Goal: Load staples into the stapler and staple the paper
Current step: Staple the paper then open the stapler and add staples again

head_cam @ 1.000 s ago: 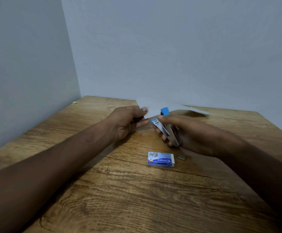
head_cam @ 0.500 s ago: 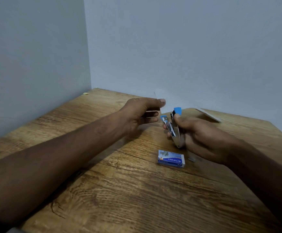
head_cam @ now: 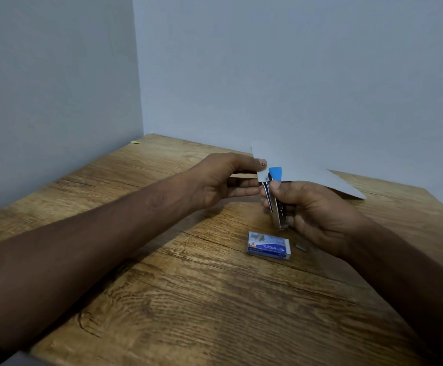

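Observation:
My right hand (head_cam: 312, 212) grips a small metal stapler (head_cam: 275, 204) with a blue tip, held nearly upright above the table. My left hand (head_cam: 223, 180) pinches the near left corner of a white sheet of paper (head_cam: 307, 170) and holds it off the table. The paper's corner sits in the stapler's jaws, just under the blue tip. A blue and white staple box (head_cam: 269, 245) lies on the wooden table (head_cam: 188, 299) below the stapler. A short strip of staples (head_cam: 301, 246) lies just right of the box.
The table stands in a corner between two pale grey walls. A small yellowish scrap (head_cam: 135, 141) lies at the far left edge by the wall. My forearms reach across the table's left and right sides.
My left hand has lifted the paper's corner and brought it into the stapler's jaws. The stapler's two parts have come closer together. The camera view has shifted slightly.

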